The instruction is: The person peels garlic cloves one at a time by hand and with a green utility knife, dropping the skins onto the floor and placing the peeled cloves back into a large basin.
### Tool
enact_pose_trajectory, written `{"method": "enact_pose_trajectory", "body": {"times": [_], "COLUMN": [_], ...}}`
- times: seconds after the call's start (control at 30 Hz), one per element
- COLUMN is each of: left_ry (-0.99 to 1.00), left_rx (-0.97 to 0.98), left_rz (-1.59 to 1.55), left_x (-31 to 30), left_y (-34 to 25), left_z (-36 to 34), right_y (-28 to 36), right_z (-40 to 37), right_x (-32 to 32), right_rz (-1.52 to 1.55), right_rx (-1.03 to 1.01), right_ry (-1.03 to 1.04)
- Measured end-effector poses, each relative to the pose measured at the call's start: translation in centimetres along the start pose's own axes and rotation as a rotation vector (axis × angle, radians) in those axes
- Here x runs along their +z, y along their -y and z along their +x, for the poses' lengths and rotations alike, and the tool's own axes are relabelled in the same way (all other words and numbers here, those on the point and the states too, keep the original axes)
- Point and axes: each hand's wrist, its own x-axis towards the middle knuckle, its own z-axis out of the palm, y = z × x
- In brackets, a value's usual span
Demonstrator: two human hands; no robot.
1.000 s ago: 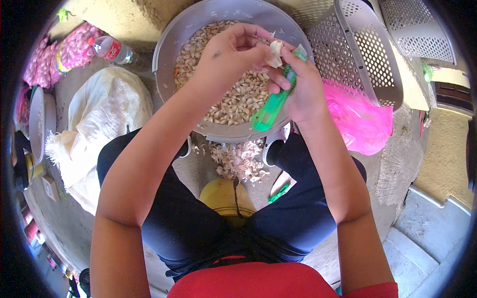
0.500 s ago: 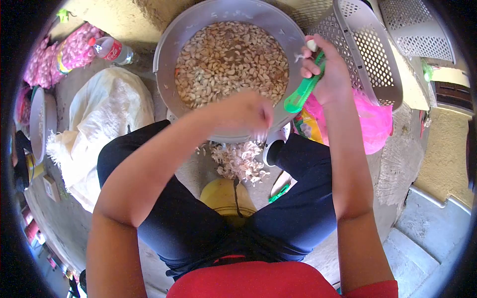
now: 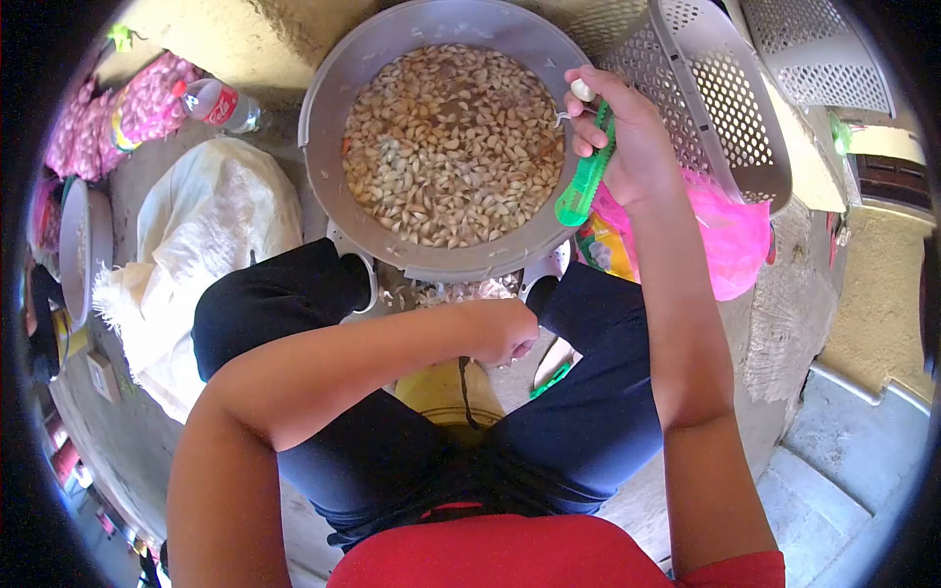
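Note:
My right hand (image 3: 632,132) is at the basin's right rim, wrapped round a green utility knife (image 3: 586,186). A white peeled garlic clove (image 3: 582,90) sits between its thumb and finger, with a scrap of skin by the fingers. My left hand (image 3: 508,333) is closed, low between my knees and just below a pile of garlic skins (image 3: 480,290). Its fingers are turned away, so what they hold, if anything, is hidden. In front of me stands a large grey basin (image 3: 326,171) with many garlic cloves (image 3: 451,147) in water.
A white sack (image 3: 221,196) lies to the left, near a cola bottle (image 3: 218,105) and net bags of garlic (image 3: 147,103). Perforated grey baskets (image 3: 730,108) and a pink bag (image 3: 725,235) are at the right. A yellow container (image 3: 431,392) is between my legs.
My left hand has moved down from the basin's front rim to between my knees. My right hand, with the knife and clove, has shifted slightly left.

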Motion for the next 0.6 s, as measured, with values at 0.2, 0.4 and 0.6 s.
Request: {"method": "enact_pose_trajectory", "body": {"times": [0.2,0.4,0.6], "left_ry": [-0.057,-0.093,0.096], "left_rx": [0.039,0.018,-0.093], "left_rz": [-0.086,-0.040,0.106], "left_x": [0.8,1.6,3.2], "left_y": [1.2,1.5,1.6], "left_z": [0.3,0.3,0.2], "right_y": [-0.2,-0.4,-0.4], "right_z": [0.2,0.2,0.1], "right_x": [-0.1,0.4,0.6], "right_rz": [-0.020,-0.071,-0.080], "right_rx": [-0.031,-0.042,-0.030], "right_ry": [0.001,0.018,0.010]}}
